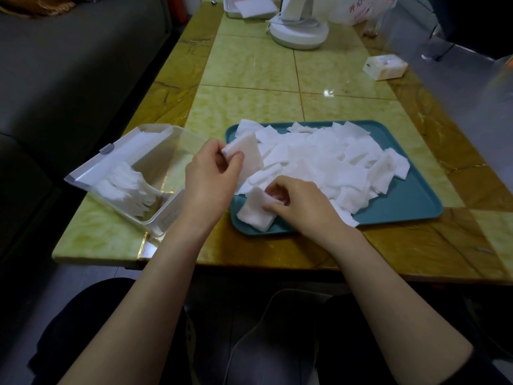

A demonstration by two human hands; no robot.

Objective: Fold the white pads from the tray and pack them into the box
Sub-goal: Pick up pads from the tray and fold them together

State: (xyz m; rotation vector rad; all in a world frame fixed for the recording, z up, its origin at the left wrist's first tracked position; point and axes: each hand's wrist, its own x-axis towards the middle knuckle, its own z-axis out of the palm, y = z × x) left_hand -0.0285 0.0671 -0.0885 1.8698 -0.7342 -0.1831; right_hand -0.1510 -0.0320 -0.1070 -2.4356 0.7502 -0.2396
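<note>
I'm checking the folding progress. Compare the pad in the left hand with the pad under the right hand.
The left-hand pad is held up, tilted, above the left edge of the tray; the right-hand pad lies on the tray, at its near corner. The left hand pinches its pad at one end; the right hand grips its pad's far edge. Both are white rectangles.

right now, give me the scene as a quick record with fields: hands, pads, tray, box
left hand: pinches the raised pad, held up between box and tray
right hand: grips the lower pad, which lies at the tray's near left corner
tray: teal, on the table, heaped with loose pads
box: clear, open, left of the tray, with a row of packed pads inside
</note>
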